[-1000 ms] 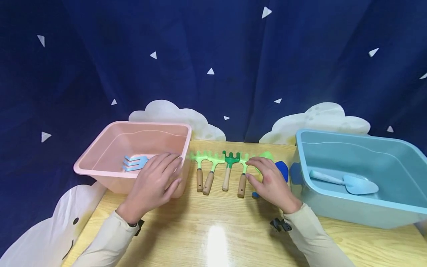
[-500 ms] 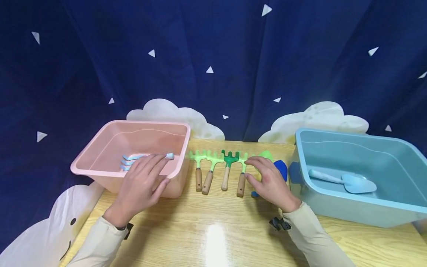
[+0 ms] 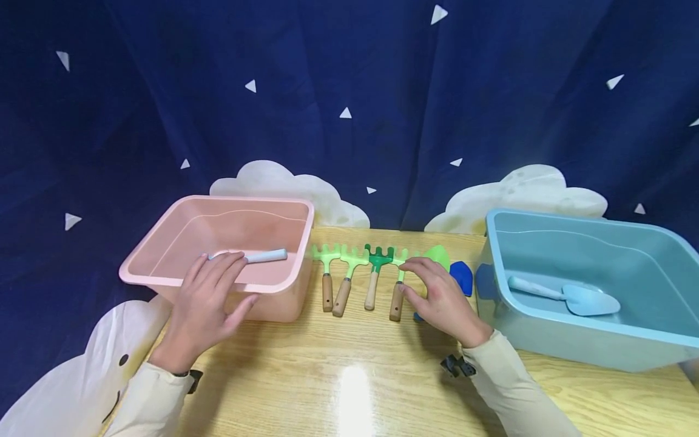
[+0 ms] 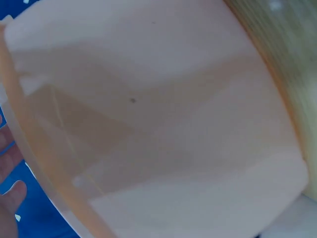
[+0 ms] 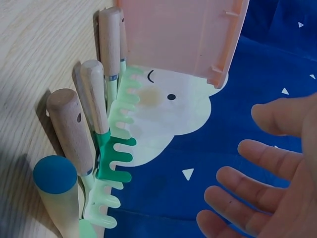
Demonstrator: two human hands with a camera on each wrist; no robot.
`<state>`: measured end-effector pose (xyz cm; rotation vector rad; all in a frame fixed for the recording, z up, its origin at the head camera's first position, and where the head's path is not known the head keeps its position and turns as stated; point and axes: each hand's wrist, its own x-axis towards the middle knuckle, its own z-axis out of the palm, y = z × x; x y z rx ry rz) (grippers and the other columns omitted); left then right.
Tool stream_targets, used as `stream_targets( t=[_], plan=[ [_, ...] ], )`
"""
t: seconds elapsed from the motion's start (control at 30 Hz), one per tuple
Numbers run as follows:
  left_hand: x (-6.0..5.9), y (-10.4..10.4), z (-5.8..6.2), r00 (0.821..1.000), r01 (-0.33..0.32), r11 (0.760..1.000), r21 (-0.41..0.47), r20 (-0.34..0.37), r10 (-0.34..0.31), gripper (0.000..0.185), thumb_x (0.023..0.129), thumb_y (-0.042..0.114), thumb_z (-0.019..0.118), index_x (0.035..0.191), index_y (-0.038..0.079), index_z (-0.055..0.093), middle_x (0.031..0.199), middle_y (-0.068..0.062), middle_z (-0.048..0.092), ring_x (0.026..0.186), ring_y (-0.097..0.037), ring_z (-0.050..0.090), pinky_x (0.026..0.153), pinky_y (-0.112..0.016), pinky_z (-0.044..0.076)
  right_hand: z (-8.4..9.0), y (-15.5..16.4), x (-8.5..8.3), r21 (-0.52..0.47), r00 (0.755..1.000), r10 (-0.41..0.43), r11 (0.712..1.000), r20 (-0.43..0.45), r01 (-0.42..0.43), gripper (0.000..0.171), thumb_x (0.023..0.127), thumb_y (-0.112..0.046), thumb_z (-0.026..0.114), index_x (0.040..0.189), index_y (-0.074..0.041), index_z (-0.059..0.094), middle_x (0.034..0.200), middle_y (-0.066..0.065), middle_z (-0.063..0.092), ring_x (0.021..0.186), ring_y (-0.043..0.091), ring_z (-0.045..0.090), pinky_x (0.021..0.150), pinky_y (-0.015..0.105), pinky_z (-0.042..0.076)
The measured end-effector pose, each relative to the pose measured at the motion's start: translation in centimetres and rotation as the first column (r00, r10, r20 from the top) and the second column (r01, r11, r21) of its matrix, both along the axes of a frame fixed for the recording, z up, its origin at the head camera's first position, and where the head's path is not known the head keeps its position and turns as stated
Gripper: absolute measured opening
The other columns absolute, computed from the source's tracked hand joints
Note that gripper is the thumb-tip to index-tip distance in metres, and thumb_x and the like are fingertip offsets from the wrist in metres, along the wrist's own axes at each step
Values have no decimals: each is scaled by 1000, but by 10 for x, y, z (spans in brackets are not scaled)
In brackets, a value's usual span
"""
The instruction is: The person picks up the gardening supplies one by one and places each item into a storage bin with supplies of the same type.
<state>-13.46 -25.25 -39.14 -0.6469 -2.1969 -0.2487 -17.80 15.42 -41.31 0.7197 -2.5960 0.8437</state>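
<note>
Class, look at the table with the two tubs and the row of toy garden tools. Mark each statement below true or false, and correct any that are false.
1. Four rakes with wooden handles lie in a row between the two tubs. True.
2. The blue tub holds a green rake. False: it holds a light blue trowel.
3. The left hand grips a rake handle. False: it holds nothing; its fingers lie open at the near rim of the pink tub.
4. A light blue tool lies inside the pink tub. True.
5. The right hand hovers open by the rightmost rake and holds nothing. True.
</note>
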Motion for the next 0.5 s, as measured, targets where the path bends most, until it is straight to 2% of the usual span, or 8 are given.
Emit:
stream_targets(
  t=[0.23,0.5],
  plan=[
    [9,-18,-12,1000,-14,999,36,-5,14,62,95,50,50,129,-1,62,125,-19,66,118,-37,58,113,-51,32,-2,2,0,9,1000,3,1000,3,-3,35,91,-24,70,121,-7,65,127,12,63,117,32,63,93,51,53],
    [9,-33,-23,998,-43,998,45,-45,45,62,94,50,51,126,-3,63,123,-23,65,111,-41,58,101,-57,36,-4,1,-2,13,1000,8,1000,-6,-8,35,91,-23,70,122,-6,65,127,11,63,116,31,63,91,50,54]
  ],
)
